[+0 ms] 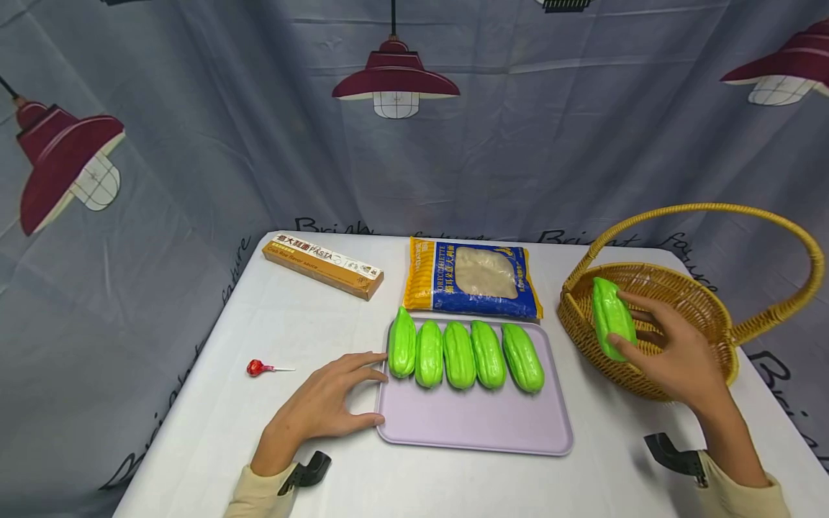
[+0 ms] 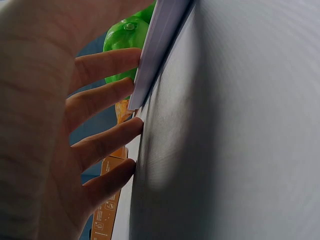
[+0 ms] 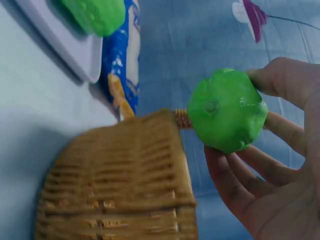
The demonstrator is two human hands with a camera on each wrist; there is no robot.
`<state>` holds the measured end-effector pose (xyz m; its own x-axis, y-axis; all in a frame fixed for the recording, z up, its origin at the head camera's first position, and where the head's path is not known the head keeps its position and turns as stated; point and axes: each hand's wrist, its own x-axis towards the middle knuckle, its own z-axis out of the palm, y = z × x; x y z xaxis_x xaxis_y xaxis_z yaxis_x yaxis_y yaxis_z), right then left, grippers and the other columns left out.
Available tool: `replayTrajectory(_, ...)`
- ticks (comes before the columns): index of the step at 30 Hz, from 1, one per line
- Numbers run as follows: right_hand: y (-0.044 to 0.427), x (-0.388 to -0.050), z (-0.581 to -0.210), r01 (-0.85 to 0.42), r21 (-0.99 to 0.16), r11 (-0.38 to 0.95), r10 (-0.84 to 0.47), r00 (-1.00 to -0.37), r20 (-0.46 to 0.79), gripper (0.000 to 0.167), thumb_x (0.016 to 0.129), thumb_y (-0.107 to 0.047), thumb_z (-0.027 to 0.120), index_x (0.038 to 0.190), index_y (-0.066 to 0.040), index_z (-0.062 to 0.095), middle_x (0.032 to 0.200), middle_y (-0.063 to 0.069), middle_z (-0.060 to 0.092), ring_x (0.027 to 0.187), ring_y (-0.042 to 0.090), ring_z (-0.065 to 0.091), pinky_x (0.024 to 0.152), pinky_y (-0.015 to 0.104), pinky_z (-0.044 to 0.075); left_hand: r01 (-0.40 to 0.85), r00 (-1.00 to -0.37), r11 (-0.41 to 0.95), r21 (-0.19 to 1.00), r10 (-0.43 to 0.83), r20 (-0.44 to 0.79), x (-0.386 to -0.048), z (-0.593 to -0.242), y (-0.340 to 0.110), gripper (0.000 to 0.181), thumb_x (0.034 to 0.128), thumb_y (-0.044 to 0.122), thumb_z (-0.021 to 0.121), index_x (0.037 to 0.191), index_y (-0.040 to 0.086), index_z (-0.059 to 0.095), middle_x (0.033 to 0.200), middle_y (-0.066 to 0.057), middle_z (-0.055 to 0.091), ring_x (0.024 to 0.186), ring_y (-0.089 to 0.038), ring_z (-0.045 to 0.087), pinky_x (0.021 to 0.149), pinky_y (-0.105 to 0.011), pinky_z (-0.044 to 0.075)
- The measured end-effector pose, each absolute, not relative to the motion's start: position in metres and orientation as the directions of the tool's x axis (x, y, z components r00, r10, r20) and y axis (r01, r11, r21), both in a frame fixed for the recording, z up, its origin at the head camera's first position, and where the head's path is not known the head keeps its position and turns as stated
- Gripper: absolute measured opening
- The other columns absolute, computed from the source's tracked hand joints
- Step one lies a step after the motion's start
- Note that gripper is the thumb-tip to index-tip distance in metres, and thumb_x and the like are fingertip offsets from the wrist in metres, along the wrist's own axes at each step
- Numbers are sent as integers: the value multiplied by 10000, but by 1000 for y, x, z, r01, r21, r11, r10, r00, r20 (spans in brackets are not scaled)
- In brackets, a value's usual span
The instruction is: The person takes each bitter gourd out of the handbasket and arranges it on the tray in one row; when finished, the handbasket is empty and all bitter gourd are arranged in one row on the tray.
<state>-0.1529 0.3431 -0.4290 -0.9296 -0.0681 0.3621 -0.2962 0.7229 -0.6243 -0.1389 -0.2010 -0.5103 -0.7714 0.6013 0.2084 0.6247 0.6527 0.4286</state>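
My right hand holds a bright green, ribbed toy gourd between thumb and fingers, over the left part of a woven wicker basket. In the right wrist view the gourd's rounded end faces the camera, beyond the basket's rim. Several similar green gourds lie side by side along the back half of a pale purple tray. At the tray's left edge, my left hand spreads its fingers, with thumb and fingertips at the rim. The left wrist view shows those fingers extended, not curled round anything.
Behind the tray lies a blue and yellow pasta bag. A brown pasta box rests at the back left, and a red lollipop lies left of the tray. The basket's tall handle arches above it. A grey curtain hangs behind the table.
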Motion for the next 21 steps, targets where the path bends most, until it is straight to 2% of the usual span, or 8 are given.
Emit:
replayTrajectory(5,328,-152,-433,-335,-636,695,-84,-917,390,788,832,32,895,1539,-126,585,1435,23,569,1184,-136,497,904,-26,444,626,-770,649,433,602,212,-139,-510,-201,558,862,590,853,1310,275,746,1610,62,545,1476,-210,527,1201,-473,475)
replayTrajectory(8,319,-150,-434,-366,-628,686,-114,-907,404,783,836,36,889,1539,-129,585,1438,12,570,1199,-146,497,918,-19,447,622,-772,648,438,599,210,-138,-511,-201,558,864,597,849,1309,278,746,1610,69,542,1476,-205,526,1198,-476,479)
replayTrajectory(11,310,-148,-436,-384,-612,692,-141,-903,407,769,842,32,885,1534,-127,589,1458,91,588,1199,-152,496,915,-16,453,620,-774,649,442,598,207,-138,-511,-201,559,866,601,846,1311,278,745,1613,68,540,1476,-204,525,1196,-479,480)
replayTrajectory(12,308,-148,-438,-386,-601,700,-148,-901,407,766,841,25,889,1531,-125,591,1459,139,589,1198,-117,519,913,-16,454,619,-774,649,442,598,206,-138,-510,-201,560,866,601,846,1311,277,746,1613,65,540,1476,-205,525,1195,-480,481)
replayTrajectory(14,303,-148,-440,-384,-579,720,-156,-901,404,758,840,-3,902,1524,-140,603,1466,153,597,1188,-15,573,905,-22,450,618,-775,650,442,598,204,-138,-510,-201,561,864,598,849,1311,275,747,1615,62,539,1476,-206,526,1195,-480,482)
replayTrajectory(18,295,-148,-447,-412,-554,723,-200,-893,403,756,832,-7,911,1514,-118,606,1473,177,590,1172,323,652,909,-20,452,614,-778,654,442,596,200,-138,-509,-201,561,861,590,854,1313,275,748,1617,64,538,1478,-208,524,1196,-483,480)
replayTrajectory(21,290,-148,-451,-440,-544,715,-247,-886,392,747,836,0,907,1510,-78,596,1480,217,572,1168,439,657,909,-18,453,613,-778,654,443,596,197,-138,-510,-201,559,862,588,854,1314,278,746,1619,69,534,1482,-204,519,1198,-479,477)
